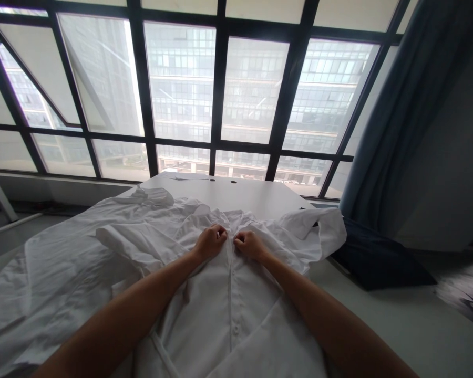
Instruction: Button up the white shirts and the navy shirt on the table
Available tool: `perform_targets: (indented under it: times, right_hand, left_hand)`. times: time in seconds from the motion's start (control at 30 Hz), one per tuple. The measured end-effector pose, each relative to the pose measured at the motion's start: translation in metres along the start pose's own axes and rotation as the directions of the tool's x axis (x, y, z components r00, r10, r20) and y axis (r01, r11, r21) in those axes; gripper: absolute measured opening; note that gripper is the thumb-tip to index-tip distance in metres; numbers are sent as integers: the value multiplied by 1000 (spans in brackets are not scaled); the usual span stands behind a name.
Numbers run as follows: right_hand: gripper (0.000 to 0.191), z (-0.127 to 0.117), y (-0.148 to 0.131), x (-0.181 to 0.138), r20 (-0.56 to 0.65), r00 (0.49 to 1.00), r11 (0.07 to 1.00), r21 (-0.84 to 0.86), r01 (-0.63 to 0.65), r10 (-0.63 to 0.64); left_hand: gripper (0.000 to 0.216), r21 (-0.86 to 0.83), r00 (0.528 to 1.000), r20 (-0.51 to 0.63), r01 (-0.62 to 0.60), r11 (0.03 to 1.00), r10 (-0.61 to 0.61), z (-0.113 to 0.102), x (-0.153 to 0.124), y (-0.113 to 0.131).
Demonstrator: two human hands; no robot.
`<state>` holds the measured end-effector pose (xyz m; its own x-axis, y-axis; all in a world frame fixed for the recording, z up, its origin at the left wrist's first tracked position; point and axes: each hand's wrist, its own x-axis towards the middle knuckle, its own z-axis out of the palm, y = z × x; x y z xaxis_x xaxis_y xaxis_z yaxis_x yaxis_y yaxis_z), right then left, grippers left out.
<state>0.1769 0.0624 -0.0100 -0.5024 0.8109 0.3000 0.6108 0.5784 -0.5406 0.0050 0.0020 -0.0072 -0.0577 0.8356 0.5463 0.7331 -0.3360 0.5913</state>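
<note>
While left hand, right hand apparently pinch placket, white shirt lies rumpled.

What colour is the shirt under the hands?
The shirt is plain white with no visible pattern, best seen in the head view.

Only a small gap lies between the left hand and the right hand. The white shirt lies low, so hands can pass over it.

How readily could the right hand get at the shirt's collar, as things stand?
Probably readily: the right hand sits at the white shirt's placket, just below the collar, and nothing seems to lie between them.
</note>
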Motion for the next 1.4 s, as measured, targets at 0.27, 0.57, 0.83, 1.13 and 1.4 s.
perform_targets:
  times: [0.27,0.57,0.83,1.13,1.4]
  right_hand:
    - [28,-55,19,12,69,990,964,-244,-103,123]
    - [57,-112,118,7,-28,886,787,-448,-425,462]
    - [27,-143,102,8,-162,893,808,-381,-449,420]
    - [29,-181,34,0,-579,789,968,1,-252,206]
    - [42,-156,-54,5,-375,927,968,223,118,-27]
  left_hand:
    - [34,372,977,140,100,923,-163,-42,18,-3]
    - [52,724,825,151,283,629,-545,-105,32,-58]
    - [35,633,927,18,281,722,-376,-136,35,-13]
    - [35,427,921,-272,374,823,-278,-244,32,44]
    - [53,476,845,-404,522,708,-351,-363,49,71]
